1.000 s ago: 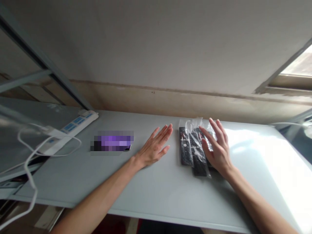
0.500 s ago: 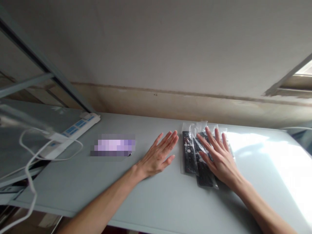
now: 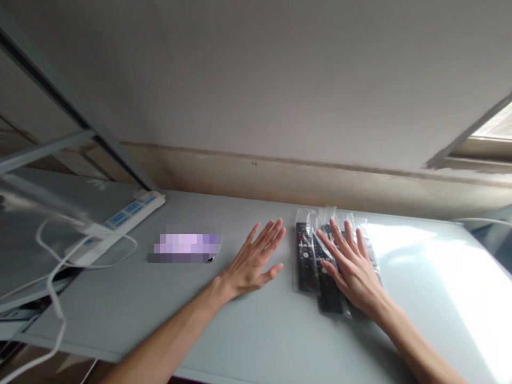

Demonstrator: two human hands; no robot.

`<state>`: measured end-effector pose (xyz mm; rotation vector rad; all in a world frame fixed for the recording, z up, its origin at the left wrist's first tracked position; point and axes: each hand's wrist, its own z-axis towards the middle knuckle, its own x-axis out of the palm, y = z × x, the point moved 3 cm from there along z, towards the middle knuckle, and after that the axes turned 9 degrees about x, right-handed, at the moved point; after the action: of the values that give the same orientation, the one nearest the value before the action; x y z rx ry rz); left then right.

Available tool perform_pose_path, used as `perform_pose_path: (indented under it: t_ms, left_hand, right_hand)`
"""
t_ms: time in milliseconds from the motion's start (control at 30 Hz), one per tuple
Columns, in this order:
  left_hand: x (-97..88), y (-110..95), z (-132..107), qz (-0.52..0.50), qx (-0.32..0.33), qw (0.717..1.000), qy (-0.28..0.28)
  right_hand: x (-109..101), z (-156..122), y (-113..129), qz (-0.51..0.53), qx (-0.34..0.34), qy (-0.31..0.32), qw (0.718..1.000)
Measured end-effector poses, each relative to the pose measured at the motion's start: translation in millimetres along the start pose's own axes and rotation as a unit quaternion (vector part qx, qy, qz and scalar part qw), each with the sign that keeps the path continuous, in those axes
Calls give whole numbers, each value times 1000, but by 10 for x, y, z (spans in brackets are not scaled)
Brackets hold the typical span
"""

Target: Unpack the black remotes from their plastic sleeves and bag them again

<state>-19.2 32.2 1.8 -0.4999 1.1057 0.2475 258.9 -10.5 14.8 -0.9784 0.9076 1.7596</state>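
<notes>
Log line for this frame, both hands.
left hand: open, beside remotes | right hand: open, over remotes, contact unclear | remotes: bagged, on table

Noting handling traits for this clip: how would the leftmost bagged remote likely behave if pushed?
The leftmost bagged remote would probably slide rather than roll, being long and lying flat. Its wrinkled clear sleeve may feel slippery and crumple at the loose top end, while the straight-edged remote inside likely stays stiff.

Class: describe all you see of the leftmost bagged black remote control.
The long black remote control, apparently plastic, has small buttons, one pale and round. Inside its wrinkled clear plastic bag, it lies buttons up on the grey tabletop, pointing forward, beside a second bagged black remote. The left hand is apart from it.
</notes>
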Motion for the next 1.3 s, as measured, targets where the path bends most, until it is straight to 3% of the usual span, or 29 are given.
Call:
perform_pose_path:
  t_ms: [400, 1000, 1300]
  left_hand:
    - [40, 88, -30, 20, -17, 1000, -13]
    - [15, 52, 0, 30, -10, 999, 8]
    - [-11, 259, 10, 43, -10, 999, -19]
  right_hand:
    - [-53, 10, -36, -11, -2, -17, 1000]
    - [-35, 43, -151, -12, 21, -20, 999]
    - [-11, 97, -253, -5, 42, -40, 998]
